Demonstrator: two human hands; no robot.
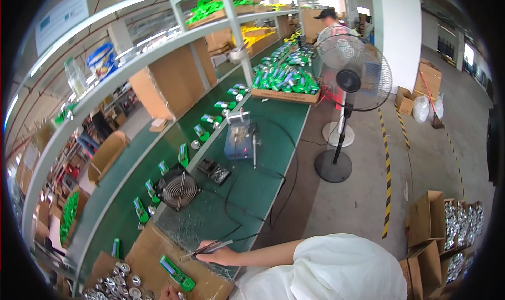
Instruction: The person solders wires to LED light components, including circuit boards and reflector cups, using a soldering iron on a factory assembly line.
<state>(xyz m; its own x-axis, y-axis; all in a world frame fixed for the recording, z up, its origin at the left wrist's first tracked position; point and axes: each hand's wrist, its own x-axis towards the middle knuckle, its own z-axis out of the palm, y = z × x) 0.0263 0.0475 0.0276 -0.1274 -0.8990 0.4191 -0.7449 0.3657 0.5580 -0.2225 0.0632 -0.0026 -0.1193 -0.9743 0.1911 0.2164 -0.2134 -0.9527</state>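
My right hand (223, 255) is closed around a soldering iron (210, 247), whose tip points left over the cardboard mat. Beneath the tip lies a green plastic casing (177, 273) with a pale cylinder set in it. At the lower edge my left hand (169, 293) shows only its curled fingers, next to a small shiny piece. What they pinch is hard to make out, and the rest of that hand is cut off. Left of it, several round silver caps (118, 284) are heaped on the cardboard (152, 245).
A small round fan (179, 189) and a blue soldering station (239, 142) stand on the green bench (279, 121). Green casings with silver caps line the left strip. Beyond is a full carton (286, 95). A pedestal fan (348, 80) and another person (336, 29) are farther off.
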